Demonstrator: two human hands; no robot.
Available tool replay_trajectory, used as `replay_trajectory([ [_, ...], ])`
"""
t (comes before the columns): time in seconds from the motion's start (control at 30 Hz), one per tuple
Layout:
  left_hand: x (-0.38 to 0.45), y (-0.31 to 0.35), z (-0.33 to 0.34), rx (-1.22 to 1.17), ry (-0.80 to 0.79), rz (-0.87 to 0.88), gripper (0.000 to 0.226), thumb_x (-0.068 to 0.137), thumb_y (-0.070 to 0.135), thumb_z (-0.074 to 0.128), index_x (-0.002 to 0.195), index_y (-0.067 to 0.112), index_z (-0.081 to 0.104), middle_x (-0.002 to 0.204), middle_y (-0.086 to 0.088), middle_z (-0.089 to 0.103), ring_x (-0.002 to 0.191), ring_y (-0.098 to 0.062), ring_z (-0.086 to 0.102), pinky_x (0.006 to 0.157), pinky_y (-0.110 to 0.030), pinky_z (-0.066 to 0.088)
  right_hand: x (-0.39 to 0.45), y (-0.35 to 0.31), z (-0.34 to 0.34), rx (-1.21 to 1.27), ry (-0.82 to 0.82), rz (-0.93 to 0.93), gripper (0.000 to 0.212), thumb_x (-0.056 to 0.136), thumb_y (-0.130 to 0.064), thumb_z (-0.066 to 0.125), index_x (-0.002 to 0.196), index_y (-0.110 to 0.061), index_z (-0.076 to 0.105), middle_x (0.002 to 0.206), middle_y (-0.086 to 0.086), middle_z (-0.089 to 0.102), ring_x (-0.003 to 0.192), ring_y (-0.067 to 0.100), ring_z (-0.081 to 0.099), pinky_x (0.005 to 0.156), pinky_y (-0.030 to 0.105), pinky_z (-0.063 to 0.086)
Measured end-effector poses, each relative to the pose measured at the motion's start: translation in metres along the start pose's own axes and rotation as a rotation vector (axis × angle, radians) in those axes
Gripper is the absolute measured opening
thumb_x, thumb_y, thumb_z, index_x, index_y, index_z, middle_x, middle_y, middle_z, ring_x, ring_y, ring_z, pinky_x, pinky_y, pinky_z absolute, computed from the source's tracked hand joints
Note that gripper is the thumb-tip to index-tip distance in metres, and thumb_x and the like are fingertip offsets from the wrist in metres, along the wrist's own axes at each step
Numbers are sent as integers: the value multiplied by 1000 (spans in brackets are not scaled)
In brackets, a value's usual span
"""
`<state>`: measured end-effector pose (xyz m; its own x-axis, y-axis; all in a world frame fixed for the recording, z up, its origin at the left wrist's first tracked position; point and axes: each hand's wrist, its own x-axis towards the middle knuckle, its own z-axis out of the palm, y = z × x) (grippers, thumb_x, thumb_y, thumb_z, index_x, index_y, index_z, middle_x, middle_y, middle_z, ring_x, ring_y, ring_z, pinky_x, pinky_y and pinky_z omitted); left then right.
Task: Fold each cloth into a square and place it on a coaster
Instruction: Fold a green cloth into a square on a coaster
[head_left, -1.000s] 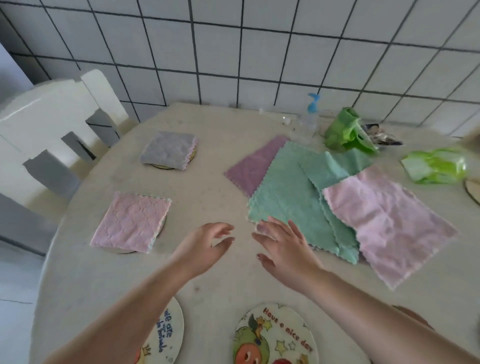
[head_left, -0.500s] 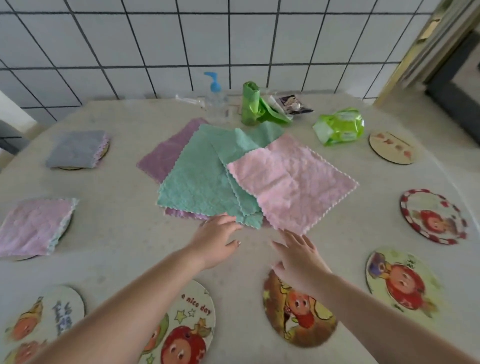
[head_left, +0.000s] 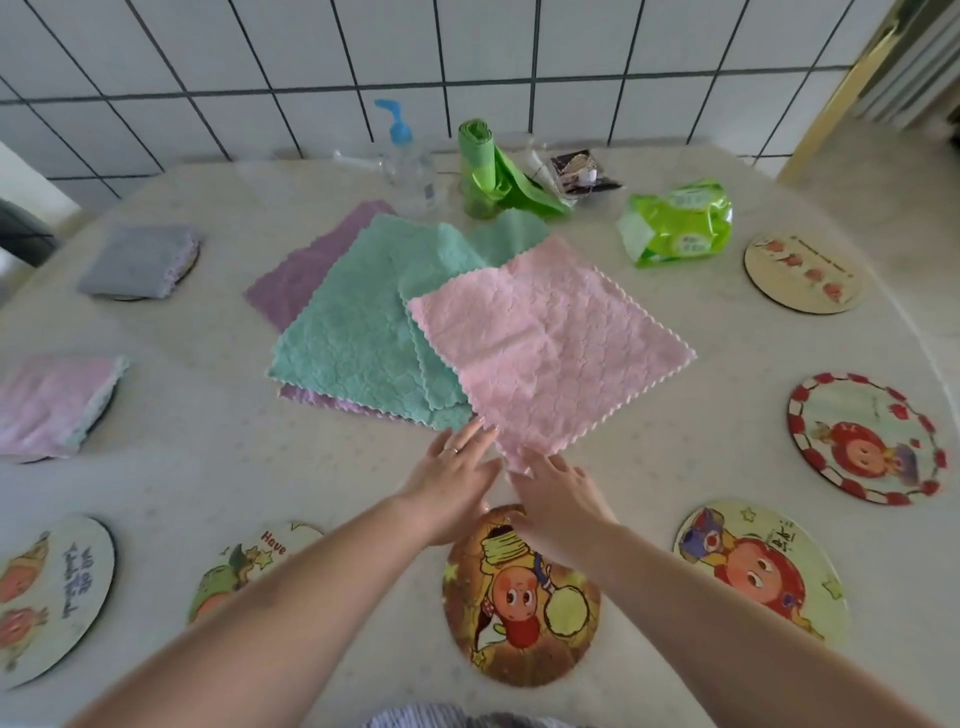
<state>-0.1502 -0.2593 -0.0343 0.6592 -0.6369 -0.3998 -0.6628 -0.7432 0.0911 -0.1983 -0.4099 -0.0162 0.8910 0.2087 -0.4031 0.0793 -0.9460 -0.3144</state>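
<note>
Left hand and right hand, both flat-fingered (gripping nothing), touch the square pink fleecy cloth's near corner, cloth just ahead.

Left hand and right hand — outstretched, fingers straight

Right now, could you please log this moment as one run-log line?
stage: reaching for next cloth | left hand: open, at pink cloth near corner | right hand: open, on same corner | folded cloths on coasters: two
</note>
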Motion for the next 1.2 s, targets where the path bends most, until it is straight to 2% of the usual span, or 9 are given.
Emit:
replay_trajectory([
  [0.1,10,2,-1,22,-20,3,62,91,42,44,144,20,19,156,-7,-9,142,-27,-16,114,-49,-5,5,4,-2,73,19,8,67,90,-40,49,147,-17,21,154,-2,19,139,18,21,113,38,21],
  [0.33,32,-6,-17,-5,73,-12,58,95,32,40,145,17,16,156,-3,-2,143,-21,-12,117,-44,1,3,25,-27,353,139,2,50,95,-26,44,143,-18,31,149,-10,29,124,12,45,101,29,41],
  [0.43,45,-19,-27,-59,157,-58,54,93,28,39,144,16,24,154,0,13,143,-19,-4,117,-43,3,-1,38,-41,399,271,-11,48,96,-25,44,143,-18,34,147,-12,32,126,7,42,102,21,33],
  [0.57,59,-32,-51,-17,183,-96,45,96,33,36,136,13,42,153,-1,14,143,-19,-3,116,-49,2,-5,52,-62,405,472,-35,46,93,-19,51,138,-15,44,141,-11,41,127,2,39,101,11,25],
  [0.77,62,-50,-86,-46,337,-148,44,90,33,50,128,9,51,148,-3,29,142,-20,14,116,-47,5,-12,62,-91,310,694,-90,45,84,-9,63,128,-12,55,133,-6,51,120,0,42,98,6,25],
  [0.83,55,-54,-100,-33,472,-121,39,86,26,57,121,10,57,139,-4,43,134,-22,34,114,-48,17,-17,65,-103,269,763,-103,44,82,-7,66,125,-10,58,129,-5,54,117,2,45,99,7,26],
  [0.93,39,-59,-120,-25,760,-17,27,74,10,70,101,12,69,111,-2,63,97,-22,63,101,-45,40,-26,67,-125,268,884,-125,40,78,-3,70,117,-11,63,118,-7,57,108,3,52,94,5,32],
  [1.07,5,-56,-148,-36,983,132,25,75,4,69,97,15,69,98,3,65,80,-17,60,88,-34,45,-37,63,-155,257,1018,-103,36,73,0,73,106,-13,67,102,-6,54,94,10,53,83,11,34],
  [1.2,-31,-61,-166,6,1003,218,14,81,7,63,92,15,64,94,2,64,74,-17,61,74,-27,44,-41,50,-173,254,1080,-140,26,76,2,70,96,-13,71,91,-2,54,84,12,54,77,9,34],
])
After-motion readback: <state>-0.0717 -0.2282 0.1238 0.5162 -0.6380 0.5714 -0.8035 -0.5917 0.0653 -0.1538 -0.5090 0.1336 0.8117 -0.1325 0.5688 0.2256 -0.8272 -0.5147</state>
